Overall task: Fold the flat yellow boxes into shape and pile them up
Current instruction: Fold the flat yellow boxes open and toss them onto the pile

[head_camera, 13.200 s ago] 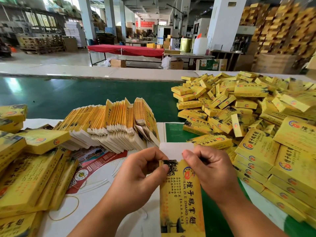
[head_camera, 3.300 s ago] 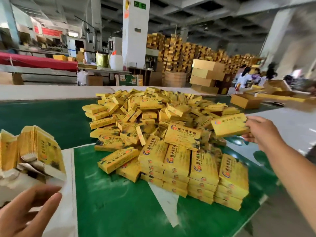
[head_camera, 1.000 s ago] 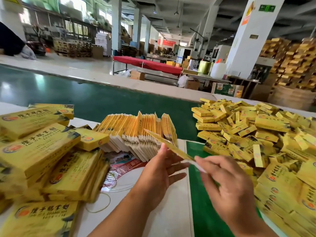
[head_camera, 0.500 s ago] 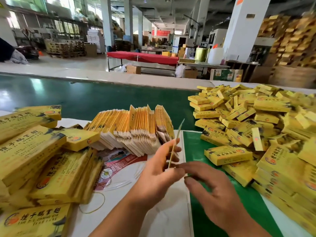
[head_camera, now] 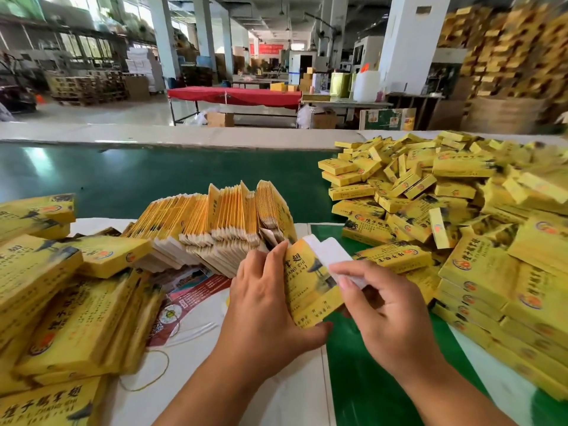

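A flat yellow box (head_camera: 310, 284) with white end flaps is held between both hands above the table's near middle. My left hand (head_camera: 267, 299) grips its left edge and lower corner. My right hand (head_camera: 384, 305) pinches a white flap at its right end. Just beyond stands a row of flat yellow boxes (head_camera: 215, 222) on edge. A big heap of folded yellow boxes (head_camera: 430, 192) fills the right side, with neat stacks (head_camera: 498, 296) in front of it.
More bundles of yellow boxes (head_camera: 61, 302) lie piled at the left on white sheeting. A rubber band (head_camera: 147, 376) lies near them. Green table surface (head_camera: 153, 176) stretches behind the row. A red-covered table (head_camera: 236, 95) stands in the hall beyond.
The flat box, seen edge-on half a second ago, now faces me. My right hand has taken hold of its white flap. The head has tilted slightly.
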The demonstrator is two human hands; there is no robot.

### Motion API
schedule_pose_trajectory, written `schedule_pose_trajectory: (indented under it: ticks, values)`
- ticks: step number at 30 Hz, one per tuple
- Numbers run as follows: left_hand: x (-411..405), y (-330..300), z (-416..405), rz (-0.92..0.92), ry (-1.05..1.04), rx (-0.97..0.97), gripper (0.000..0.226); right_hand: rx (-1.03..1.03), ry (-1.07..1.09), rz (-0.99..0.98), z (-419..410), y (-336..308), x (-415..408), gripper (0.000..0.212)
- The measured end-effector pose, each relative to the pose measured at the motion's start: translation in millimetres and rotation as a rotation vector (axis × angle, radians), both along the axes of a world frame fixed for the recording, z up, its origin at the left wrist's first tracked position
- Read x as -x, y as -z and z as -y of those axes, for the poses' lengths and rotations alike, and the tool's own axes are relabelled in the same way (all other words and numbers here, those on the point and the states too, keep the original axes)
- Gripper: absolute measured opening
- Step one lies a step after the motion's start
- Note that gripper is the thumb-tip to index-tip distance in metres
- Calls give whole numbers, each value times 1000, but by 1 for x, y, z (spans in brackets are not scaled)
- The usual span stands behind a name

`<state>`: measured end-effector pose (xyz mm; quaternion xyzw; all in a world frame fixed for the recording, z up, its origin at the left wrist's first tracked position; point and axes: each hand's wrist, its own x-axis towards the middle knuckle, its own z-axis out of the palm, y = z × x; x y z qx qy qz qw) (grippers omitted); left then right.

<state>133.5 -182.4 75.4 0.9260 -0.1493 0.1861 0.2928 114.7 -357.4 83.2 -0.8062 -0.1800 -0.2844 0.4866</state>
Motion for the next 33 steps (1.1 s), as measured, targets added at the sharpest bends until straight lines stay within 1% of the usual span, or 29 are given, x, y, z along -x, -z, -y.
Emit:
schedule_pose_trajectory:
  ticks: [3,5,8,9,10,12,14,16,21,23,25,27,29,30,32,33]
  values:
    - [2,-1,2,52,-8,29,98,68,42,-22,-2,-3,0,22]
    - [2,-1,3,82,-22,38,89,40,11,-87,-4,-4,1,22]
    - [3,1,5,93,-39,-5,84,-11,-27,-217,-4,-6,4,12]
    - [4,2,6,90,-45,-14,83,0,-29,-247,-4,-7,4,6]
    - [3,2,7,88,-51,-19,83,28,-34,-275,-4,-8,5,6]
    - [2,3,7,79,-53,-33,83,119,-55,-325,-2,-8,5,15]
    - [2,3,7,56,-29,-32,83,181,-85,-371,3,-8,2,12]
    - [3,2,8,38,7,-16,85,178,-123,-385,10,-12,0,12]
    - [9,-3,12,20,68,-20,102,49,-222,-257,18,-22,-1,12]
    - [12,-4,14,7,88,-21,106,50,-213,-200,19,-21,-1,13]
    - [14,-6,14,-3,93,-22,109,78,-198,-184,20,-22,0,16]
    - [14,-6,13,24,72,-24,107,139,-245,-236,24,-26,1,16]
    - [14,-7,11,45,44,-39,105,251,-313,-351,27,-30,2,14]
    - [13,-7,11,48,33,-55,103,292,-327,-418,28,-31,2,18]
    - [12,-8,11,58,26,-81,99,298,-326,-502,28,-30,2,25]
    - [12,-8,11,60,28,-85,96,270,-333,-508,27,-30,2,22]
